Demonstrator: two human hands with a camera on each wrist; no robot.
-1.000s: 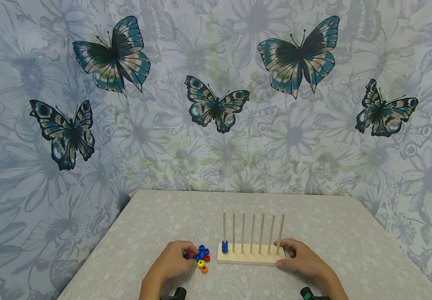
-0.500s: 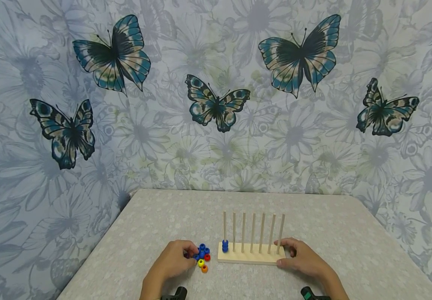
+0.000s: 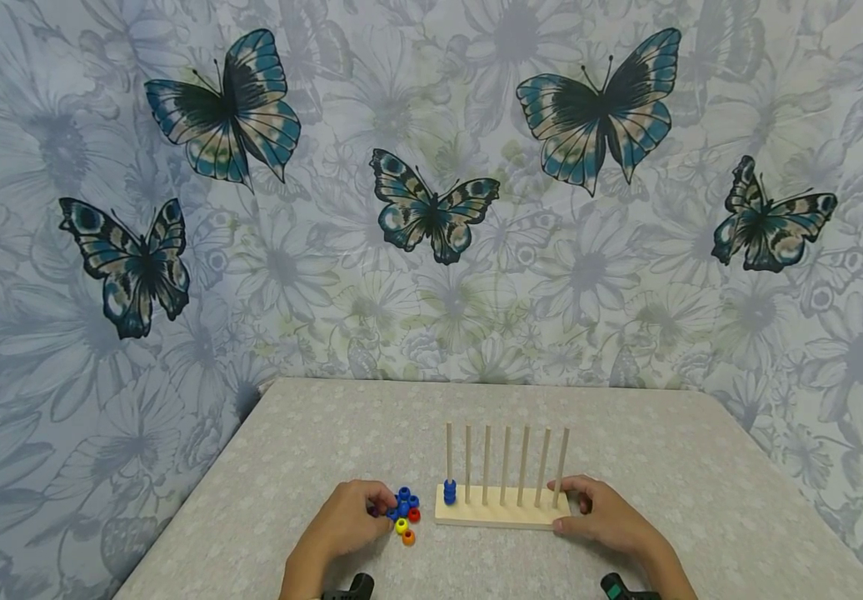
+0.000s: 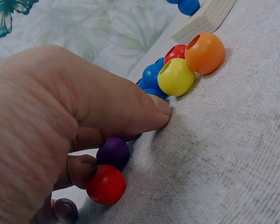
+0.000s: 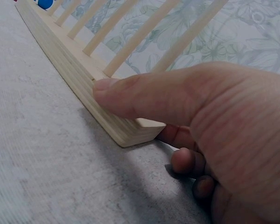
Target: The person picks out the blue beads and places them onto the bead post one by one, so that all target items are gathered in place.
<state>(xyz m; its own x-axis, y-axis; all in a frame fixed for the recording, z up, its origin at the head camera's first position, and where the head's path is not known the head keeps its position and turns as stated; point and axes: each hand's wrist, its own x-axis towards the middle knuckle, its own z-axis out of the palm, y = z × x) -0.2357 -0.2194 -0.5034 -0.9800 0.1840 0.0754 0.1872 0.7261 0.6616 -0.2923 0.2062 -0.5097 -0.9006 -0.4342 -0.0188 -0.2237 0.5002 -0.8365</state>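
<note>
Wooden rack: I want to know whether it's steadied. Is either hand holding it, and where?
Yes. The right hand grips the rack by its right end, thumb on the front edge. The left hand is at the beads.

Soft even light, faint shadows, wrist close-ups blurred at edges

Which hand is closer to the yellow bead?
Left. The left hand lies right beside the yellow bead; the right hand grips the far end of the wooden rack.
</note>
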